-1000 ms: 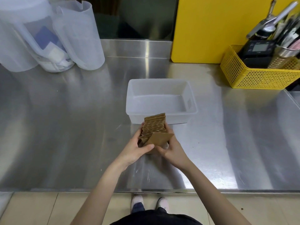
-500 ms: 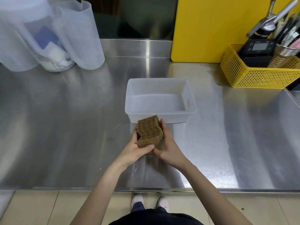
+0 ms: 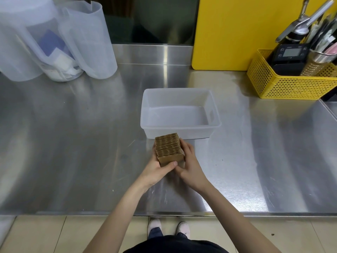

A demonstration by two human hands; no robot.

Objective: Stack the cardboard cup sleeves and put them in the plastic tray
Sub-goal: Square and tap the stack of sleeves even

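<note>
A stack of brown corrugated cardboard cup sleeves (image 3: 168,148) stands on edge on the steel counter, just in front of the translucent plastic tray (image 3: 145,108). My left hand (image 3: 156,170) clasps the stack's left side, its thumb pressed on the front sleeve. My right hand (image 3: 189,163) presses against the stack's right side with fingers flat along it. The sleeves sit squared together between both hands. Nothing lies inside the tray.
Translucent plastic jugs (image 3: 87,41) stand at the back left. A yellow board (image 3: 233,31) leans against the back wall. A yellow basket (image 3: 291,84) with a scale and utensils sits at the back right. The counter's front edge (image 3: 273,213) runs below my wrists.
The loose, fanned sleeves and the tilted front one have been pressed into one tight, even block. Both hands closed in on its sides; the stack stayed in front of the tray.
</note>
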